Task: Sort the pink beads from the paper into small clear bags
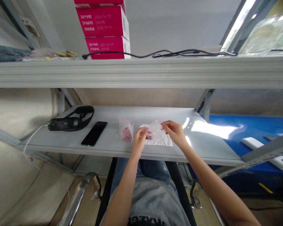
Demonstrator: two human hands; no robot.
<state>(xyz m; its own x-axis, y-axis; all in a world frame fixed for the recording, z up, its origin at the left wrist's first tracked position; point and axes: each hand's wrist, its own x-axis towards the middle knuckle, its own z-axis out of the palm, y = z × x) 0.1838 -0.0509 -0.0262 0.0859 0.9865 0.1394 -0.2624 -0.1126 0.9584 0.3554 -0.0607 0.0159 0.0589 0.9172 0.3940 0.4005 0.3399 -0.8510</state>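
Between my two hands is a small clear zip bag (155,128) with a red line along its top edge. My left hand (141,137) pinches its left side, and pinkish bits show near those fingertips. At the upper right corner of the bag, my right hand (173,129) has thumb and fingers pressed together. Beneath the bag lies a crumpled white sheet or pouch (162,140) on the grey-white table (115,146). Just left of my left hand, small zip bags with pink beads (126,133) lie on the table.
A black phone (94,133) and a black headset-like device (69,122) with a white cable lie at the left. Above the table's back runs a shelf (141,73) holding red boxes (103,22) and a black cable (165,54). A metal post slants at the right.
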